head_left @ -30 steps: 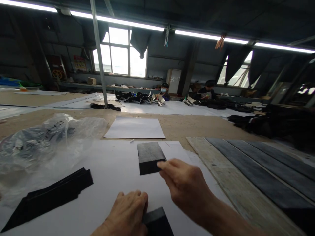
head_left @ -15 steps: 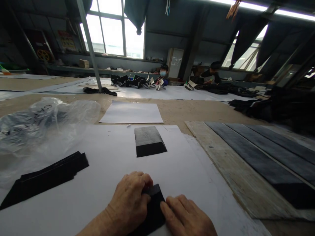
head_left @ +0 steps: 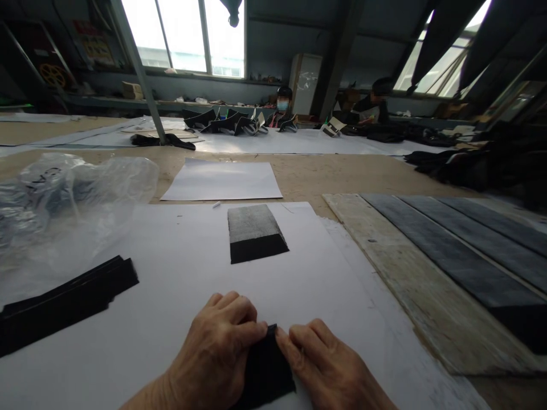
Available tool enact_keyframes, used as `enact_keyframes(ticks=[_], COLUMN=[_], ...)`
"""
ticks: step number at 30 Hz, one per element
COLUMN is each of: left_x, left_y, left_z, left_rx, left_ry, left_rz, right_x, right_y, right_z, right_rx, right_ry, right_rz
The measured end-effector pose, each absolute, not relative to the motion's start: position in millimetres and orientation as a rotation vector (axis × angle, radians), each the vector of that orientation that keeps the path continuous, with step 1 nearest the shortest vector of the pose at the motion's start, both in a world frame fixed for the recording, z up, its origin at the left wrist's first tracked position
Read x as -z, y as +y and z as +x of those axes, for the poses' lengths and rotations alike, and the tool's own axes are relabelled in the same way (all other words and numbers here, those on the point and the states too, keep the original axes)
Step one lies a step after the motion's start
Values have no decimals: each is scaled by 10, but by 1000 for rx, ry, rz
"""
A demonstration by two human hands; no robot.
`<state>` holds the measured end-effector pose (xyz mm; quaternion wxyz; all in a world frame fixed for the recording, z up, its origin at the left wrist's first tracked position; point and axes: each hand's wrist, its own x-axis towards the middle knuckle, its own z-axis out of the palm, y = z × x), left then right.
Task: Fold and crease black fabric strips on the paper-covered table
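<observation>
A black piece of fabric lies on the white paper sheet, close to me. At its far edge a small flap is turned over between my two hands. My left hand is closed, with thumb and finger pinching the edge's left part. My right hand is closed too, its thumb and fingertips pressed together at the far right corner. Both palms hide the fabric's sides. Beyond the hands lies another piece, a grey-and-black fabric patch, flat on the paper.
To the left are a stack of black strips and a clear plastic bag. At the right, a worn board bears long dark strips. A smaller white sheet lies farther back. Two people sit at the far table.
My right hand has moved up to the fabric's far corner, beside the left fingers. The lighter band at the far edge no longer shows, and the edge is turned over. The view has tilted down slightly.
</observation>
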<state>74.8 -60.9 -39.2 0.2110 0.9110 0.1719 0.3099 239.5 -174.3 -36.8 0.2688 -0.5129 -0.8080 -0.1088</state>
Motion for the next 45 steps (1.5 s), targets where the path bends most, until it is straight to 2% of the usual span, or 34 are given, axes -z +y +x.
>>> enact_keyframes(ticks=[6,15,20,27,40,45], left_x=[385,300,285,285,338,421], left_y=[-583,-640,-645,-563,-535,-525], left_z=[739,776,788,596,508,511], left_rx=[-853,-781,-721,-718,-747,-789], left_ry=[224,234,244,194,92,58], left_rz=[2689,2876,2864,2844,2806,2877], right_x=[363,337,353,302,278,392], right_y=[-1736,-1785,-1735,-1720,-1618,-1468], right_z=[2413,2434,2377,2361,2337,2170], right_rx=[251,13,174,232,292,694], right_ry=[-2125,-1970,-2107,-2261,-2250,-2109], right_rz=[-1370,-1427,-1413,-1468,-1260,-1237])
